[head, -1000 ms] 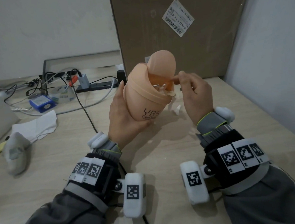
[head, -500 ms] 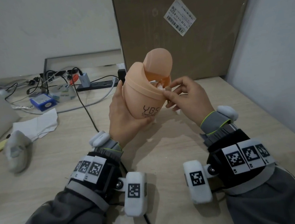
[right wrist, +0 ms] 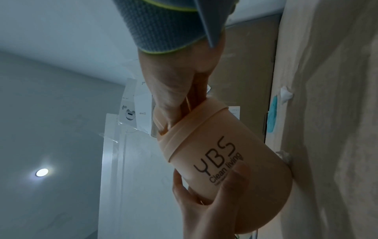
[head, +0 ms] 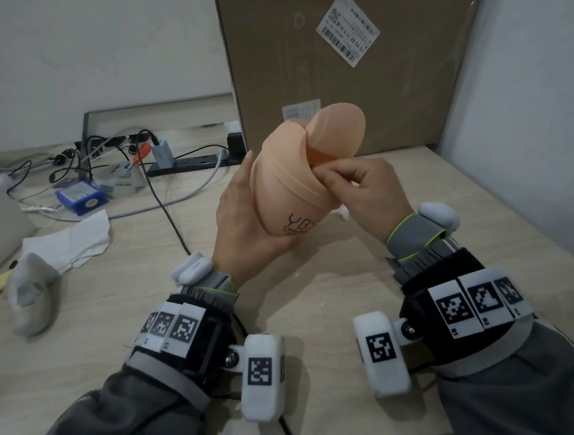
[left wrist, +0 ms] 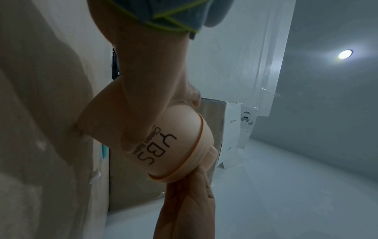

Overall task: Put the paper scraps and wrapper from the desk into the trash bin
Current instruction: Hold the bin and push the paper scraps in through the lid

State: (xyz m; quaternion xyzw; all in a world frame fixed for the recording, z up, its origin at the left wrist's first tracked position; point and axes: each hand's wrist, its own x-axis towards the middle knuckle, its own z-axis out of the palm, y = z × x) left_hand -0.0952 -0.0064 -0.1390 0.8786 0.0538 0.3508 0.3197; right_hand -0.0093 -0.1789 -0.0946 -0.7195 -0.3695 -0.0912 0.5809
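Observation:
My left hand (head: pixel 241 227) grips a peach trash bin (head: pixel 287 190) marked "YBS Clean living" and holds it tilted over the desk. Its swing lid (head: pixel 337 134) is tipped open. My right hand (head: pixel 355 184) has its fingers curled, with thumb and forefinger pinched at the bin's opening. In the right wrist view the fingertips (right wrist: pixel 163 126) reach into the slot of the bin (right wrist: pixel 225 161). No scrap shows between them. A small white scrap (head: pixel 343 213) lies on the desk behind the right hand. A torn white paper (head: pixel 74 241) lies at the left.
A big cardboard box (head: pixel 352 57) stands at the back, and a wall closes the right side. A power strip with cables (head: pixel 188 161), a blue box (head: pixel 81 199) and a grey-white lump (head: pixel 30 295) lie at the left. A black cable (head: pixel 169 219) crosses the desk. A teal strip (right wrist: pixel 273 113) lies by the box.
My right hand came down from the lid to the rim of the opening. The white scrap seen at the opening earlier no longer shows. The bin has tipped a little to the right.

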